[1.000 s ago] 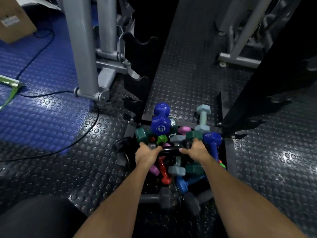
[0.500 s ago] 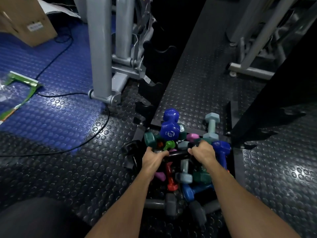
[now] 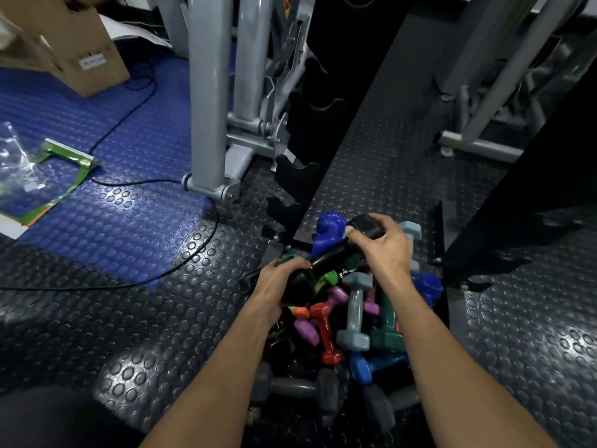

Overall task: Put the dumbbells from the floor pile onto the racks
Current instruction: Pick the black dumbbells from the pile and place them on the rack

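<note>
Gripping one black dumbbell (image 3: 329,257): left hand (image 3: 280,279), right hand (image 3: 384,250).

**Legible Markings**

No text could be read. A white label (image 3: 92,62) stood on the side of the cardboard box (image 3: 69,43), but its print was too blurred to read. No dumbbell showed a readable marking or number.

Both bare forearms reach forward and down from the bottom edge. The left hand (image 3: 277,282) curls its fingers over the lower end of a black dumbbell (image 3: 326,258), while the right hand (image 3: 384,245), farther forward and higher, grips its upper end.
</note>
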`<state>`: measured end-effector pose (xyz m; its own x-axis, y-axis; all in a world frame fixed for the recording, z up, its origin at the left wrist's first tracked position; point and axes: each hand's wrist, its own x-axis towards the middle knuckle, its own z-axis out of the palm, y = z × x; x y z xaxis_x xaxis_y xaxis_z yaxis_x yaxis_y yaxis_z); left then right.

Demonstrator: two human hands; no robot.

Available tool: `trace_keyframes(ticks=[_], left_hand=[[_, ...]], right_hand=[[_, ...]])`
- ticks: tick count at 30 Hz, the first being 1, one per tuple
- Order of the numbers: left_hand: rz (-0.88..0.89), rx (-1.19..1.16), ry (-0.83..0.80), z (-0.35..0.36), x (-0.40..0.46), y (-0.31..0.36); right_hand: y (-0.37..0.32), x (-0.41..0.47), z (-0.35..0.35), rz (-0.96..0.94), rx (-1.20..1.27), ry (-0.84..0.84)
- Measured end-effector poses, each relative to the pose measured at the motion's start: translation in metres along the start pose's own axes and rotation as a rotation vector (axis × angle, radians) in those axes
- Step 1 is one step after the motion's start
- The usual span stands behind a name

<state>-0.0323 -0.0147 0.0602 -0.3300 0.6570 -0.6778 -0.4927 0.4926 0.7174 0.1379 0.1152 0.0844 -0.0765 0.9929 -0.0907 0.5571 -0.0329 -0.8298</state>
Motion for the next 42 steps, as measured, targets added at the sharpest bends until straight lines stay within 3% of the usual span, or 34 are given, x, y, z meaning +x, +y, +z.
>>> trace_keyframes(ticks=[5, 10, 15, 22, 26, 33, 42], left_hand=[[-0.006, -0.068, 0.017, -0.015, -0.003, 0.005], [-0.04, -0.054, -0.034, -0.04, -0.008, 0.008], [-0.052, 0.128, -0.115, -0.077, -0.012, 0.022], [0.284, 0.496, -0.151, -0.101, -0.005, 0.06], [0.224, 0.658, -0.298, -0.099, -0.001, 0.075], [0.062, 0.32, -0.303, -0.108, 0.009, 0.036], [0.164, 0.13, -0.18, -0.096, 0.01, 0.021]], right_hand=[[-0.006, -0.004, 0.015, 0.058, 0.083, -0.131], [-0.016, -0.013, 0.04, 0.012, 0.122, -0.054], [-0.036, -0.016, 0.053, -0.06, 0.067, -0.039], [-0.045, -0.014, 0.073, -0.089, 0.062, -0.091], [-0.054, -0.015, 0.081, -0.154, 0.047, -0.164], [-0.06, -0.015, 0.105, -0.209, -0.095, -0.274], [-0.062, -0.018, 0.129, -0.15, 0.018, -0.344]])
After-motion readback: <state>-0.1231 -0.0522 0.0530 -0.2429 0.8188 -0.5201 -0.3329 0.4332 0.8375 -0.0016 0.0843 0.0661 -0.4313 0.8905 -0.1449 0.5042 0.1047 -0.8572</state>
